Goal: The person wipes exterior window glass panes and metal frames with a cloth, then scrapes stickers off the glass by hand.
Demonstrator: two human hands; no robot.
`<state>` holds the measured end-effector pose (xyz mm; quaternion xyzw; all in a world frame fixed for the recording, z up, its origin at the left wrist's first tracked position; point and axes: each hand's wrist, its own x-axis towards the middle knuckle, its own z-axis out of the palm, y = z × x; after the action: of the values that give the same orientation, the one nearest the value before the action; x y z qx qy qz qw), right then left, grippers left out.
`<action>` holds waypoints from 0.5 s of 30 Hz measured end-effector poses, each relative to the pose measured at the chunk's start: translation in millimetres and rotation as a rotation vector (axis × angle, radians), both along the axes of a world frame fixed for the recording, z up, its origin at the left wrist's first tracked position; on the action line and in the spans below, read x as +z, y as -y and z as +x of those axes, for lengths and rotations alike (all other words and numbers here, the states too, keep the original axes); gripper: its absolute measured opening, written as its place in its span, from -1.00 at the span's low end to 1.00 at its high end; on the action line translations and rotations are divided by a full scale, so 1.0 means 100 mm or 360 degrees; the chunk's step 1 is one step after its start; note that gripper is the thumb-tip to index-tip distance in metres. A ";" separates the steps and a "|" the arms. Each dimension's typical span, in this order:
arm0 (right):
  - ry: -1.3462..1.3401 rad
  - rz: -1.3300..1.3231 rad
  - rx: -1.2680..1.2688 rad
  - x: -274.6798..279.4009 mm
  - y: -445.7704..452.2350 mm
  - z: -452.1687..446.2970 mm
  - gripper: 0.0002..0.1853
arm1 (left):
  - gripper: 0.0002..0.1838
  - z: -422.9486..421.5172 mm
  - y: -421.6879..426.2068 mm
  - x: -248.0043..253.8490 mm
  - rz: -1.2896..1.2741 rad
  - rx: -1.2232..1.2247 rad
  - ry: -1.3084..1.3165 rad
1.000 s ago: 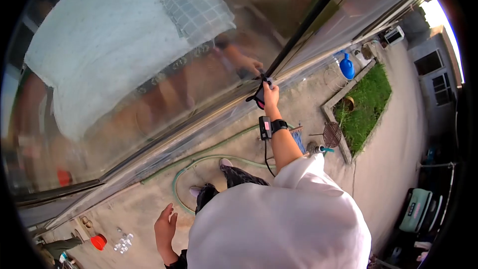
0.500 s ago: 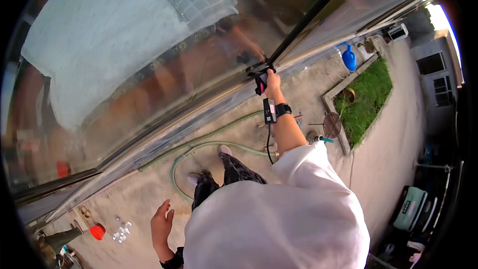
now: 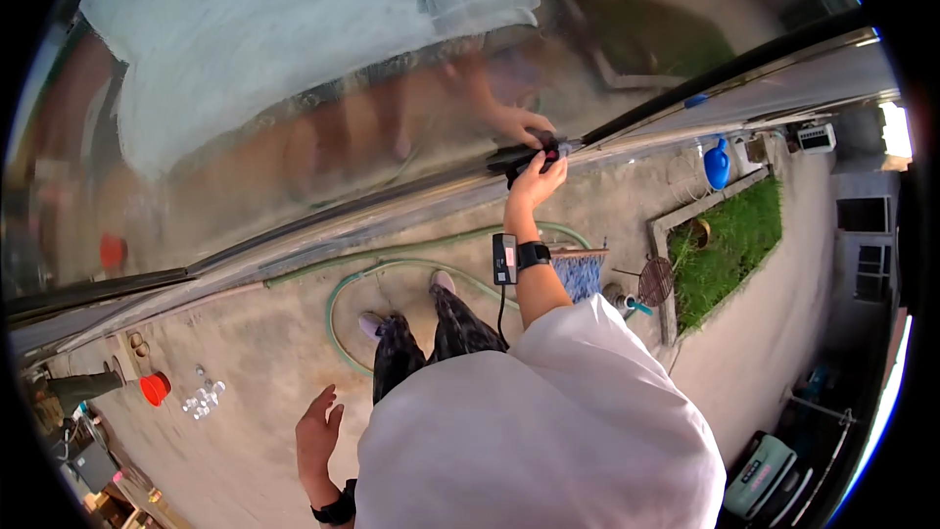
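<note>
My right hand (image 3: 537, 179) is closed round a dark cleaning tool (image 3: 524, 159) at the lower edge of a large glass pane (image 3: 245, 157). The hand's reflection shows in the glass just above it. A black wristband and a small black box with a cable sit on my right wrist. My left hand (image 3: 318, 433) hangs low over the concrete ground, fingers apart, holding nothing. Behind the glass, or reflected in it, is a pale cloth (image 3: 264, 29) with a checked piece at its right.
A green hose (image 3: 333, 318) loops round my feet. To the right are a round grill rack (image 3: 655, 281), a bordered grass bed (image 3: 729, 255) and a blue container (image 3: 717, 167). A red bowl (image 3: 155, 389) and a person's leg (image 3: 86, 387) are at the left.
The glass frame has tilted flatter in view as the camera turned. My right hand, with the dark tool, has shifted along the pane's lower edge. My left hand stays low with its fingers apart.
</note>
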<state>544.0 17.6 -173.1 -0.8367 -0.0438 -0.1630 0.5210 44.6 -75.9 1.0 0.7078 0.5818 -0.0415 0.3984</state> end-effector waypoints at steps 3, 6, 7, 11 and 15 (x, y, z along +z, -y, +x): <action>-0.0127 0.0048 0.0588 0.07 0.31 -0.35 -0.58 | -0.61 -0.04 -0.07 -0.02 -0.0018 -0.0062 0.0015; -0.0397 0.0445 0.0436 -0.02 0.50 0.10 -0.61 | -0.61 -0.10 -0.22 0.04 0.0035 -0.0078 -0.0027; -0.0384 0.0382 0.0376 0.01 0.48 0.25 -0.58 | -0.61 -0.14 -0.22 0.08 0.0064 -0.0071 -0.0056; -0.0346 0.0147 0.0337 0.16 0.22 0.13 -0.48 | -0.62 -0.41 -0.20 0.03 0.0078 -0.0027 -0.0035; -0.0199 -0.0106 0.0484 0.05 -0.04 -0.80 -0.37 | -0.62 -0.76 -0.08 -0.01 0.0008 0.0080 -0.0034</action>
<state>464.1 21.4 -167.8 -0.8458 -0.1427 -0.0284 0.5133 -31.8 -68.4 -0.4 0.6935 0.6037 -0.0375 0.3914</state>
